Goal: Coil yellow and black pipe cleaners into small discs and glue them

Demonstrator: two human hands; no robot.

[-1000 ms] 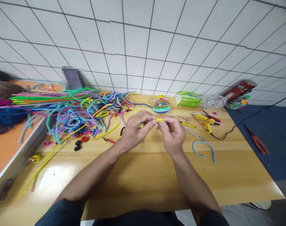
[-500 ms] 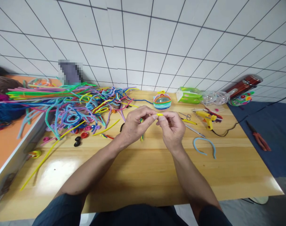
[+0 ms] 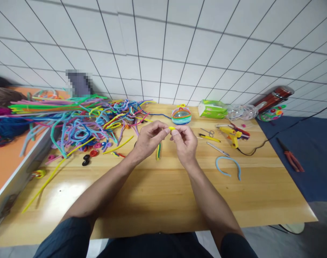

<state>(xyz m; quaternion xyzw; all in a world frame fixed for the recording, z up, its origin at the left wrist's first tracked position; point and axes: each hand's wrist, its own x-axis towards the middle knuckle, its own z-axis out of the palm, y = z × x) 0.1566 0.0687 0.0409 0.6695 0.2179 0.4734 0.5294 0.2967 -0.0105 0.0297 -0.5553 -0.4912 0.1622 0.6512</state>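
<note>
Grip: left hand (image 3: 150, 141) and right hand (image 3: 186, 144) are pinching small yellow piece (image 3: 171, 128)
Curved blue pipe cleaner (image 3: 226, 157): lying toward table's (image 3: 163, 200) right edge

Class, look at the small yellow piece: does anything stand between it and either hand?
Nothing visible does. The left hand and right hand meet at the yellow piece, their fingertips right at it. The round striped object sits beyond them, nearer the wall.

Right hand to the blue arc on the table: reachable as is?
Probably yes: nothing covers the blue arc, off to the right hand's outer side, though that hand is busy pinching a yellow piece.
</note>
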